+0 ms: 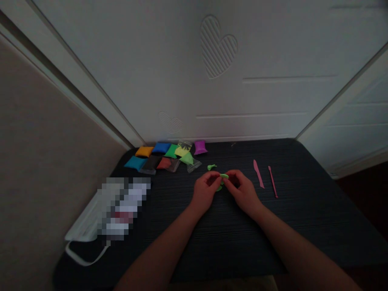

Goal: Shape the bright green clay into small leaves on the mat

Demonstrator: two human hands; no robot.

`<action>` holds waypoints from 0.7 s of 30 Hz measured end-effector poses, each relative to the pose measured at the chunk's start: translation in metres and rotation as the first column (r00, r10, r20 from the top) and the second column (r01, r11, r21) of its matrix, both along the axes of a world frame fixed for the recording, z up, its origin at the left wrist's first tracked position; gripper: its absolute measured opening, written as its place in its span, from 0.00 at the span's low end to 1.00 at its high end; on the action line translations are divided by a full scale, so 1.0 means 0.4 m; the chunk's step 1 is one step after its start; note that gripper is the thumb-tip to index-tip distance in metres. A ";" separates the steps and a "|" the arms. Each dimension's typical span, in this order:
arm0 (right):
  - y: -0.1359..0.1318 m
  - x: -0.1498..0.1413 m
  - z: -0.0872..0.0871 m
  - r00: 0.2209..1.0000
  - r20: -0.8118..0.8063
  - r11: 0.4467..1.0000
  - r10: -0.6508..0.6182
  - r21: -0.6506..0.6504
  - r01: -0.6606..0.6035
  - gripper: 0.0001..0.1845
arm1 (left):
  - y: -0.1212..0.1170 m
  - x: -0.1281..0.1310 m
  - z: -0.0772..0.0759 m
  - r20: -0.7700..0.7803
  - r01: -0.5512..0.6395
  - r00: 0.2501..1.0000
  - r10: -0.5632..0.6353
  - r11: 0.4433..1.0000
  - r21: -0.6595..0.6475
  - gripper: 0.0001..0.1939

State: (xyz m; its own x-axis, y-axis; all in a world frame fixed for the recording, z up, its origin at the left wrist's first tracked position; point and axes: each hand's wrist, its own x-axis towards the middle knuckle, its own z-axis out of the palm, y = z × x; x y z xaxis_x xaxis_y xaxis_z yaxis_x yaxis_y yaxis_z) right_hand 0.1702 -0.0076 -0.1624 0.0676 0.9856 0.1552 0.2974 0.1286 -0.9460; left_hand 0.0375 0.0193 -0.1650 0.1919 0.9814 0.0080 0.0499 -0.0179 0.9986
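Note:
Between the fingertips of both hands is a piece of light green modelling clay [224, 176], flat and rounded. My left hand [206, 189] pinches its left side, thumb against fingers. From the other side my right hand [242, 188] pinches it too. More green clay [218, 188] shows just beneath the fingers, partly hidden; whether it joins the held piece I cannot tell. A small green clay bit [211, 167] with a thin tail lies on the table just beyond my left hand.
Small packets of coloured clay, among them a purple packet [200, 147] and an opened light green packet [188, 159], lie at the back left. A pink plastic knife [258, 173] and a thin pink tool [273, 182] rest on the right. A white strapped item [86, 220], partly blurred, lies left on the dark table [242, 250].

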 end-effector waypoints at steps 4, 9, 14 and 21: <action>-0.001 0.000 0.003 0.994 0.109 1.000 -0.012 0.012 0.011 0.08 | -0.004 -0.001 -0.001 -0.061 -0.021 0.998 0.025 0.997 0.080 0.10; 0.003 0.002 -0.001 0.988 0.151 0.997 -0.040 0.070 0.029 0.08 | -0.004 -0.009 -0.003 -0.232 -0.033 0.967 0.101 0.959 0.281 0.10; -0.001 0.004 0.001 0.976 0.218 0.991 -0.027 0.136 -0.003 0.07 | -0.003 -0.018 0.005 -0.329 0.002 0.921 0.207 0.845 0.535 0.05; -0.009 0.009 0.008 0.952 0.294 0.962 -0.083 0.273 -0.001 0.08 | -0.012 -0.017 0.007 -0.322 0.031 0.901 0.292 0.695 0.718 0.06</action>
State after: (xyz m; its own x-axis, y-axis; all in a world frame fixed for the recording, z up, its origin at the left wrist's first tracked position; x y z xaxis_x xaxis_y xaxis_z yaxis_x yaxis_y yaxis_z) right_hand 0.1739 -0.0110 -0.1594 0.0162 0.9021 0.4313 0.5717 0.3455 -0.7442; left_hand 0.0308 0.0147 -0.1623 0.2072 0.7330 0.6479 0.4771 -0.6539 0.5872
